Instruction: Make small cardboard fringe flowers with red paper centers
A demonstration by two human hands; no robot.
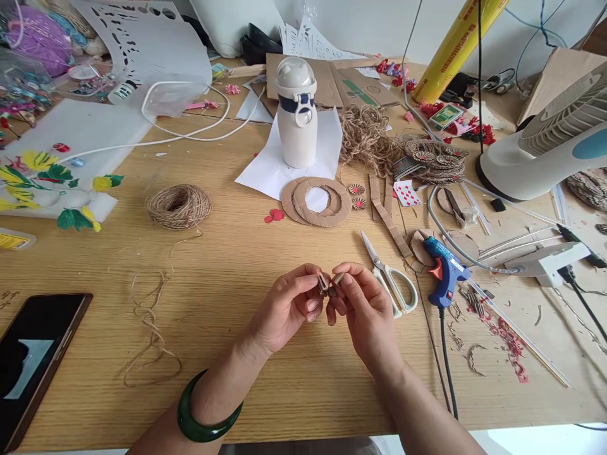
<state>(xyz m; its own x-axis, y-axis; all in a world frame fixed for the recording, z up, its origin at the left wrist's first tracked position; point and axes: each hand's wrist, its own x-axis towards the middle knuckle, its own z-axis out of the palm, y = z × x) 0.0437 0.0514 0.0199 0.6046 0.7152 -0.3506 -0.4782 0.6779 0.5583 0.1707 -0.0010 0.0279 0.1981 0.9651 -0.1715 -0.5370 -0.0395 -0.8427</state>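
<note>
My left hand (290, 304), with a dark green bangle (208, 407) on its wrist, pinches one side of a small brown piece (324, 284) that looks like cardboard. My right hand (367, 309) pinches the other side, so both hands meet over the table's front middle. Fingers partly cover the piece. Scissors (389, 278) with white handles lie just right of my right hand, blades slightly open. Beyond the hands are flat cardboard rings (290, 201) and a few red discs (277, 215).
A twine ball (177, 206) and phone (40, 354) lie left. A white bottle (298, 126) stands on paper at centre back. The blue glue gun (446, 272), its cable, a power strip (545, 259) and a white fan (535, 158) occupy the right.
</note>
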